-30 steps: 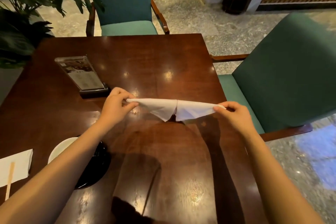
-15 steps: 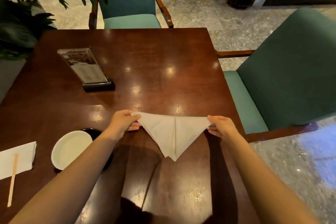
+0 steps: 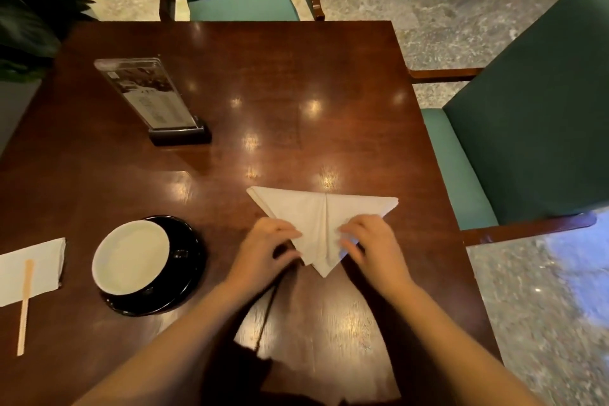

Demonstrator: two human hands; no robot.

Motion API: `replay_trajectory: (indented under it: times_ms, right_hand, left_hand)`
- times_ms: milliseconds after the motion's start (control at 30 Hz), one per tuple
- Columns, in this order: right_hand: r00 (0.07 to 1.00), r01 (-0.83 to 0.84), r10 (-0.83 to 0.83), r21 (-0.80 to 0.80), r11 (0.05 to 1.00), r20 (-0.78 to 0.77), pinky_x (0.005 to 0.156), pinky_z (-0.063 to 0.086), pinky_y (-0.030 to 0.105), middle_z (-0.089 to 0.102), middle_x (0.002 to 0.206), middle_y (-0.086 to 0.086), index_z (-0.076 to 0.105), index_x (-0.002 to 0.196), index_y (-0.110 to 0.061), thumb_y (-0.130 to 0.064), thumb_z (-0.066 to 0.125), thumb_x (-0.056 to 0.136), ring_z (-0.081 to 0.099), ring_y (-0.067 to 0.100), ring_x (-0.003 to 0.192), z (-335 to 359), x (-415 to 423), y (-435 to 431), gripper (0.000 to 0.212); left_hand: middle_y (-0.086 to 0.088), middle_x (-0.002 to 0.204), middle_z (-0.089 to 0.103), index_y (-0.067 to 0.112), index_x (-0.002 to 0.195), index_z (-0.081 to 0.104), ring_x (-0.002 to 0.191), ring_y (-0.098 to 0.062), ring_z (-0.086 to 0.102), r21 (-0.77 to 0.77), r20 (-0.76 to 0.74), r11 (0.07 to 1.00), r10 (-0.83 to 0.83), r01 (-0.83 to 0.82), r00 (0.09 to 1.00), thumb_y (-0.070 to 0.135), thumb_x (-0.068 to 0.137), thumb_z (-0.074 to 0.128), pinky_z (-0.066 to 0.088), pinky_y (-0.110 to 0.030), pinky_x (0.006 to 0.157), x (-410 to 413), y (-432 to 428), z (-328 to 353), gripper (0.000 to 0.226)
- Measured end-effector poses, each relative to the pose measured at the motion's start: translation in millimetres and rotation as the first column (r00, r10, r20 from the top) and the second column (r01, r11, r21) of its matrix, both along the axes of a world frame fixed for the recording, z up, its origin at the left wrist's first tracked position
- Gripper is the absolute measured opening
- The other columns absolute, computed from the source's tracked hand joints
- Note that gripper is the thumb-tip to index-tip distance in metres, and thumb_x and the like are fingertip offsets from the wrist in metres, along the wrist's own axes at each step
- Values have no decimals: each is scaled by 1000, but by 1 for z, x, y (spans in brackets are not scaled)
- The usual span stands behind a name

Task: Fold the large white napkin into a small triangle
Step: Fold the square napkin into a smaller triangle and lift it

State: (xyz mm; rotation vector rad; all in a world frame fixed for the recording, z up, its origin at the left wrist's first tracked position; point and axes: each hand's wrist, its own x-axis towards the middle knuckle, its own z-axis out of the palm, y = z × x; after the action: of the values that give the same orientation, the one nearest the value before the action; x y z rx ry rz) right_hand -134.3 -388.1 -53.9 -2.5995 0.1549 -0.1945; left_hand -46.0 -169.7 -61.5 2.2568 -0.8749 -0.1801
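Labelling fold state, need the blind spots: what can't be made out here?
Head view:
Layers under the napkin: hidden by its own top flaps.
Whether the left hand and right hand pinch or just press it: fingertips blurred.
Print on the table sign: too small, blurred.
The paper sheet, far left: cut off by the frame edge.

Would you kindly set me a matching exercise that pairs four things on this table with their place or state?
Things:
1. folded white napkin
2. white cup
3. wooden stirrer
4. acrylic menu stand

Places or states:
A. lies partly on a paper napkin at the left edge
B. stands on a black saucer
C. stands in a dark base, beyond the cup
D. lies as a triangle, touched by the left hand and right hand

Pairs: 1-D, 2-B, 3-A, 4-C.
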Motion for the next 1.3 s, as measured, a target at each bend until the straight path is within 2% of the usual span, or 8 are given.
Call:
replay_trajectory:
  times_ms: [167, 367, 500, 633, 800, 967, 1100, 1300]
  right_hand:
    - [986, -140, 137, -26, 990, -97, 83, 45, 28, 58, 105, -1, 63, 106, -14, -34, 69, 79, 50, 18, 96, -19, -14, 21, 34]
    - [1000, -4, 5, -33, 999, 28, 66, 49, 30, 58, 88, -1, 66, 87, -12, -17, 68, 83, 49, 17, 84, -21, -19, 28, 6]
    - [998, 36, -34, -30, 999, 58, 67, 41, 24, 58, 82, -2, 66, 83, -13, -28, 51, 89, 48, 15, 78, -19, -17, 42, 22]
    - [996, 83, -84, 55, 995, 10, 69, 45, 25, 59, 83, -2, 67, 87, -14, -23, 57, 88, 50, 14, 81, -28, -18, 52, 13]
    - [991, 129, -132, 193, 973, 1, 81, 37, 12, 64, 88, -2, 69, 95, -14, -22, 49, 91, 52, 10, 88, -25, -25, 53, 22]
    - [979, 203, -201, 258, 944, -35, 78, 40, 15, 61, 84, -4, 68, 86, -15, -5, 64, 84, 51, 10, 86, -29, -22, 53, 10]
    - [964, 264, -265, 264, 928, -30, 77, 35, 8, 51, 83, -10, 66, 81, -16, -7, 67, 81, 42, 4, 86, -29, -20, 57, 9]
    - [941, 330, -335, 312, 891, -39, 73, 37, 12, 53, 77, -9, 64, 74, -18, -12, 69, 83, 45, 9, 83, -32, -21, 62, 11]
  left_hand:
    - [4, 104, 65, 15, 99, 71, 102, -8, 46, 43, 59, 996, -78, 76, 995, 22, 71, 80, 44, -23, 86, -20, -8, -21, 30]
    - [4, 88, 67, 12, 85, 72, 88, -11, 54, -21, 135, 998, -60, 63, 989, 25, 85, 61, 46, -23, 77, -27, -19, -20, 17]
    - [3, 87, 66, 10, 83, 70, 83, -13, 56, -59, 155, 996, -57, 67, 986, 15, 85, 66, 47, -26, 73, -32, -23, -19, 6]
    - [2, 92, 65, 10, 89, 69, 88, -13, 54, -36, 145, 996, -79, 85, 986, 15, 83, 68, 47, -25, 76, -34, -20, -24, 7]
    - [0, 94, 65, 8, 96, 69, 89, -15, 53, -6, 143, 992, -123, 125, 982, 21, 83, 66, 45, -24, 79, -31, -22, -25, 18]
    - [0, 85, 67, 9, 87, 71, 78, -19, 58, 35, 279, 984, -176, 173, 944, 19, 88, 60, 45, -31, 68, -26, -23, -24, 15]
    - [-2, 83, 66, 7, 88, 70, 74, -21, 57, 25, 317, 985, -168, 168, 934, 15, 88, 63, 47, -34, 63, -30, -25, -26, 10]
    - [-3, 78, 63, 6, 94, 69, 72, -20, 53, 28, 369, 979, -197, 201, 908, 13, 87, 65, 47, -32, 64, -32, -24, -29, 10]
